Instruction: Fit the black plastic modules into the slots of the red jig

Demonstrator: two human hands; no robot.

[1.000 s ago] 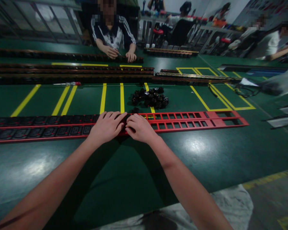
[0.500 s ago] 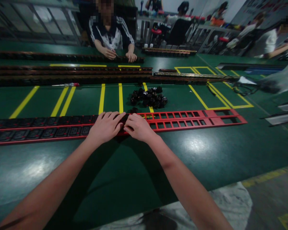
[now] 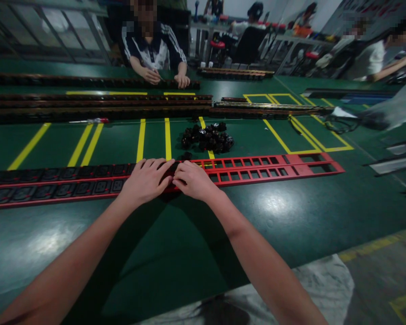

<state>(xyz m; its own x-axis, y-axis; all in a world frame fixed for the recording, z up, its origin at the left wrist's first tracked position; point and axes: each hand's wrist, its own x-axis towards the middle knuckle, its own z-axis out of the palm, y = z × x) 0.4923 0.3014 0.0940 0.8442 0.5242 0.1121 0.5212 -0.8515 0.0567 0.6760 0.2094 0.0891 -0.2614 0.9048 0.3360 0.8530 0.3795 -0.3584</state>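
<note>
A long red panel (image 3: 294,168) with two rows of square openings lies across the green table. Black socket-like inserts (image 3: 64,190) fill its left part, while openings show bare on the right. My left hand (image 3: 145,179) rests over the panel, fingers stretched across the inserts and thumb toward the right hand. My right hand (image 3: 193,180) sits beside it with curled fingers, its thumb and fingertips pressed together at a black part in the panel. Whatever those fingertips hold is hidden. A heap of small black pieces (image 3: 208,137) lies just beyond the panel.
Long dark strips (image 3: 98,104) run across the table behind the heap. A red-handled screwdriver (image 3: 99,120) lies before them. Across the table a person (image 3: 152,49) works with both hands at another strip. A clear plastic bag (image 3: 389,106) and cables (image 3: 341,124) lie at right.
The whole view has shifted slightly, so the table things appear a little further left. Both hands stay at the same place on the panel, with hardly any finger movement.
</note>
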